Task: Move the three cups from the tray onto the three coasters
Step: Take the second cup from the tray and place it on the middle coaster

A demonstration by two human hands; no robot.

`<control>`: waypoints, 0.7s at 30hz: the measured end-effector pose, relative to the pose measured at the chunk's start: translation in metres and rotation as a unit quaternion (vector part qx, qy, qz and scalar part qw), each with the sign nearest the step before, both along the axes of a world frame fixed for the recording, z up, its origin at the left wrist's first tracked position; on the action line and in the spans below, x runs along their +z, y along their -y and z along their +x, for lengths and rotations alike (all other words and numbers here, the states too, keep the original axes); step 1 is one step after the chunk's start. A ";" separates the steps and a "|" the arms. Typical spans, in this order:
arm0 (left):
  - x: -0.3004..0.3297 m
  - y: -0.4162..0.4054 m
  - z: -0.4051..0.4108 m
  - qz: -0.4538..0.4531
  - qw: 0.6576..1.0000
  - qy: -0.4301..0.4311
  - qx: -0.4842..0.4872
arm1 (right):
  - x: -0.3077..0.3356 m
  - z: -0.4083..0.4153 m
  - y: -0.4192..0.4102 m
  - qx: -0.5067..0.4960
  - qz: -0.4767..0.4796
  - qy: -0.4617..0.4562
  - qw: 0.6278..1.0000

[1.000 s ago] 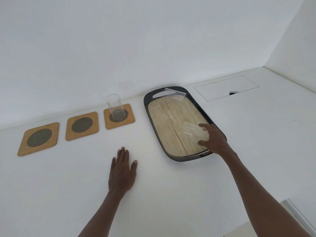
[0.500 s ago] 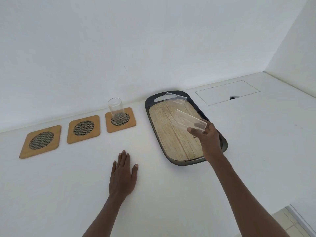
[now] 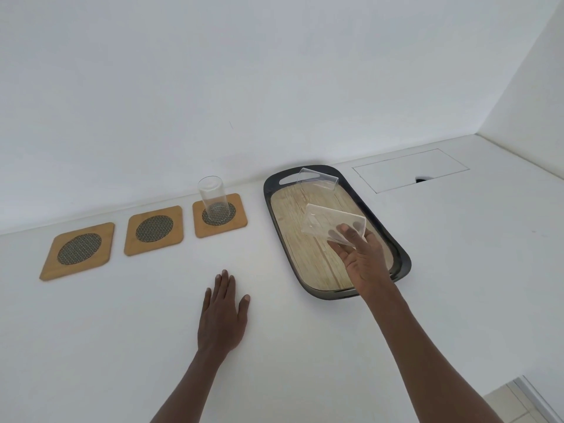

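Tilted clear cup being gripped by right hand fingers above tray, left hand being rested flat, fingers spread, on table

Both forearms cut off at bottom edge. Right hand covers near-right stretch of tray rim and base of held cup. Dark notch in hatch beyond the right hand too small to identify.
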State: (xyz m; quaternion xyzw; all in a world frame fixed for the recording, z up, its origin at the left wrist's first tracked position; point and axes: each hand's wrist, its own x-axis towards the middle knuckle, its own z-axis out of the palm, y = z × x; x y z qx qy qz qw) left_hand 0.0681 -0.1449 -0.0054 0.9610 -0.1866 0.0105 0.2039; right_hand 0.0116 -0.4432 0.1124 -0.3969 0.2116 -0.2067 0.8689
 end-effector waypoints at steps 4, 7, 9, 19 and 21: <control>0.001 -0.001 0.000 -0.004 1.000 0.001 -0.002 | 0.004 0.009 -0.010 0.022 0.009 0.011 1.000; 0.001 -0.001 0.000 -0.008 1.000 0.002 -0.004 | 0.006 0.014 -0.019 0.030 0.002 0.008 1.000; 0.001 -0.002 0.000 -0.009 1.000 0.002 -0.006 | 0.007 0.017 -0.025 0.028 0.001 0.006 1.000; 0.005 -0.016 0.000 -0.037 0.999 -0.019 -0.016 | 0.026 0.032 -0.065 0.071 -0.041 0.022 0.996; 0.006 -0.031 0.003 -0.039 0.999 -0.018 0.000 | 0.030 0.037 -0.075 0.082 -0.047 0.028 0.995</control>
